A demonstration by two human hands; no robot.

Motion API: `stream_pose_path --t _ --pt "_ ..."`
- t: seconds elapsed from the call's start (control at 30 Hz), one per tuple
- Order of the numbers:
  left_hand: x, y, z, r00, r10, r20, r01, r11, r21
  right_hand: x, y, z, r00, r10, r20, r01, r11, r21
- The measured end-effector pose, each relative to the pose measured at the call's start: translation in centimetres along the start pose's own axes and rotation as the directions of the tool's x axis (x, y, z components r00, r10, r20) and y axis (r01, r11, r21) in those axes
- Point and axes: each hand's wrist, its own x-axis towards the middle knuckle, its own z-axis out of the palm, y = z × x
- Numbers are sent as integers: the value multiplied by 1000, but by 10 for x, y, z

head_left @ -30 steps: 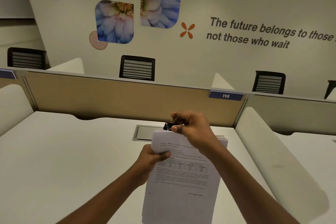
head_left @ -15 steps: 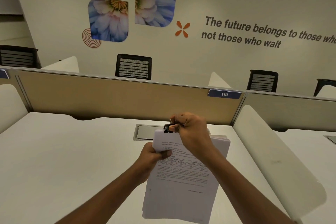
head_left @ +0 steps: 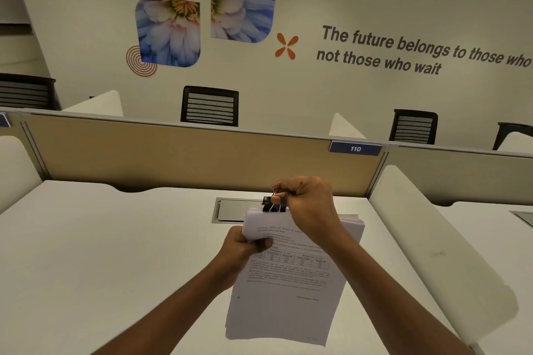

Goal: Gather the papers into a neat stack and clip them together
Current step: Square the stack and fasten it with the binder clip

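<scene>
A thick stack of printed white papers [head_left: 288, 291] is held up above the white desk [head_left: 101, 253], tilted toward me. My left hand [head_left: 242, 251] grips the stack's left edge near the top, thumb across the front sheet. A black binder clip [head_left: 272, 204] with silver wire handles sits at the stack's top edge. My right hand [head_left: 308, 204] pinches the clip's handles from the right. Whether the clip's jaws are around the sheets or just touching their edge I cannot tell.
A grey cable hatch [head_left: 230, 210] is set into the desk behind the papers. A tan partition [head_left: 173, 155] with a blue tag "110" [head_left: 355, 149] closes the back. A white rounded divider [head_left: 432, 239] stands at the right. Black chairs stand beyond.
The clip has come down from just above the stack onto its top edge. Both hands keep their grip; the view has shifted slightly.
</scene>
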Motion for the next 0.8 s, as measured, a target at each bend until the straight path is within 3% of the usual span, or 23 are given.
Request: stream_pose_path --t 0.8 --pt "-4 4 1 999 50 -9 -50 999 -8 -9 -6 8 997 40 58 -39 999 -27"
